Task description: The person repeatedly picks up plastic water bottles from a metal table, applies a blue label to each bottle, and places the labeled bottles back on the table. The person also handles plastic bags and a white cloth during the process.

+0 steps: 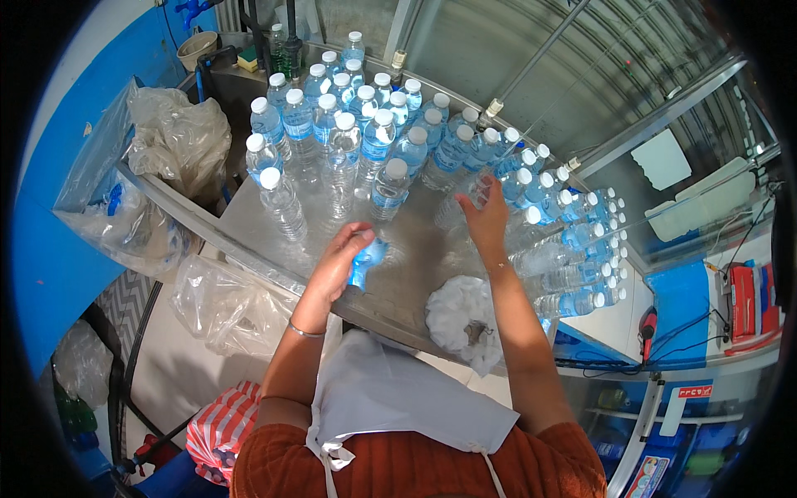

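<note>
Many clear plastic water bottles with white caps stand on the stainless steel counter (246,208), most wearing blue labels. My left hand (344,258) is at the counter's near edge, with blue film labels (368,258) beside its palm and under its fingers. Up at the right, my right hand (485,211) has thumb and fingers around the upper part of a clear bottle (451,208) with no blue label showing. An unlabelled capped bottle (285,208) stands to the left. Crumpled white plastic film (457,308) lies by my right forearm.
A sink basin (240,112) with a clear plastic bag (180,140) lies to the left. More clear bags (227,305) hang below the counter edge. Behind the bottles runs a glass panel (461,56). A red-striped bag (224,429) is at the lower left.
</note>
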